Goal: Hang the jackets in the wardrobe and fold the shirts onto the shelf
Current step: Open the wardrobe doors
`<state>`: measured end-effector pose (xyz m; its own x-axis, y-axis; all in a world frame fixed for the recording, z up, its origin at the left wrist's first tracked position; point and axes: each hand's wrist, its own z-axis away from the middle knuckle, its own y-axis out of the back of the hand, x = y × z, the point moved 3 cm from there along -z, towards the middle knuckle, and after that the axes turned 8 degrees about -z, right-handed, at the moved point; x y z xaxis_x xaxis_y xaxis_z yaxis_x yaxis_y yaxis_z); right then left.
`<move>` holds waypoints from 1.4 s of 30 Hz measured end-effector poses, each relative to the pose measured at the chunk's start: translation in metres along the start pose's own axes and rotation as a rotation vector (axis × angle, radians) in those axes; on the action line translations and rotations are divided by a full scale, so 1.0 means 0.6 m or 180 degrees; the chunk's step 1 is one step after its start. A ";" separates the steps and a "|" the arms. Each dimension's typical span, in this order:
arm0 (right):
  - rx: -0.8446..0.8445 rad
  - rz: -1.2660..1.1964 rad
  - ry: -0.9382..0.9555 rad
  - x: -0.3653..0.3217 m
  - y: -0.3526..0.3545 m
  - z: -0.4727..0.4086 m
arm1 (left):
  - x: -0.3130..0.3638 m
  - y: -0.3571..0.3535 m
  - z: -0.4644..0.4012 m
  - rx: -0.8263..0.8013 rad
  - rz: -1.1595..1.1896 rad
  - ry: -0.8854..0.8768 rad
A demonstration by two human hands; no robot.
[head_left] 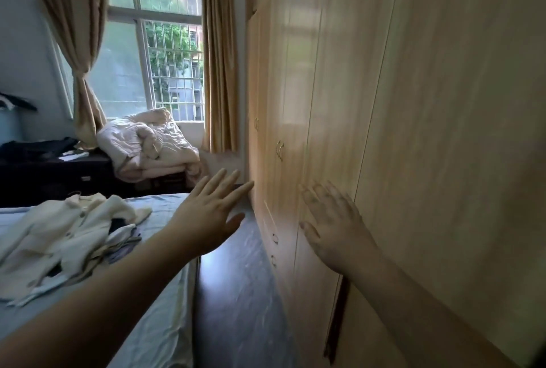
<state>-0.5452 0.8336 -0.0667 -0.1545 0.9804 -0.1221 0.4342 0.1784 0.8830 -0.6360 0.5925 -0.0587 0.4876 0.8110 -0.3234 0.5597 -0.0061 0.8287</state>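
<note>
Head view shows the wooden wardrobe (pixel 369 102) along the right, its doors closed; the right hand (pixel 334 226) is spread flat against a door panel, blurred, holding nothing; the left hand (pixel 206 214) reaches forward with fingers straight and empty; a pile of pale clothes (pixel 62 237) lies on the blue bed (pixel 159 323) at left, well apart from both hands.
</note>
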 end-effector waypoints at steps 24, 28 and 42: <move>-0.0271 -0.0147 0.0935 0.041 -0.432 -0.785 | -0.421 -0.472 -0.435 -0.0349 -0.0124 0.0577; -0.0266 -0.0170 0.0841 0.086 -0.480 -0.892 | -0.484 -0.559 -0.526 -0.0324 -0.0051 0.0546; -0.0332 -0.0511 0.0438 0.263 -0.797 -1.363 | -0.671 -0.935 -0.923 -0.0505 -0.0204 0.0359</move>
<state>-1.5029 0.8350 -0.1375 -0.3368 0.9183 -0.2083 0.3014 0.3147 0.9001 -1.5173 0.5933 -0.1402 0.3713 0.8671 -0.3320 0.4703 0.1327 0.8725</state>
